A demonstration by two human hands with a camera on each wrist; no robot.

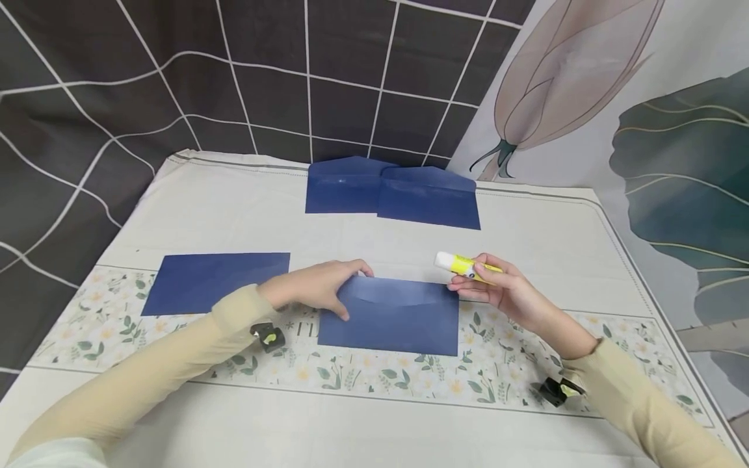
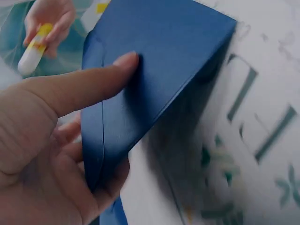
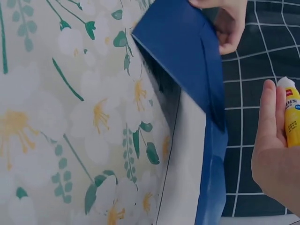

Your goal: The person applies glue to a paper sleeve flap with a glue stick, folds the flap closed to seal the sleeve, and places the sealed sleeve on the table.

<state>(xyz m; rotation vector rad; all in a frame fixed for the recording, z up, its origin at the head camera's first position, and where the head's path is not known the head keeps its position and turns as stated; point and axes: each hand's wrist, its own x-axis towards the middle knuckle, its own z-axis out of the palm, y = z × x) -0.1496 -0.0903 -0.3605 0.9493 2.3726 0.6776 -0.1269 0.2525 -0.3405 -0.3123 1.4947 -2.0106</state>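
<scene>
A dark blue envelope [image 1: 404, 322] is held near the middle of the table, its flap folded over along the far edge. My left hand [image 1: 318, 286] grips its left end, the thumb on the upper face and the fingers underneath. In the left wrist view the envelope [image 2: 159, 51] stands tilted, raised off the cloth. My right hand [image 1: 506, 289] holds a yellow glue stick [image 1: 465, 266] with a white end, just beyond the envelope's far right corner. The right wrist view shows part of the glue stick [image 3: 291, 110] against the fingers, cut off by the frame edge.
Another blue envelope [image 1: 199, 279] lies to the left, partly under my left forearm. Two overlapping blue envelopes, one left [image 1: 342, 194] and one right [image 1: 430, 203], lie at the table's far edge. A flowered cloth band [image 1: 374, 374] crosses the table. Dark checked fabric [image 1: 263, 97] hangs behind.
</scene>
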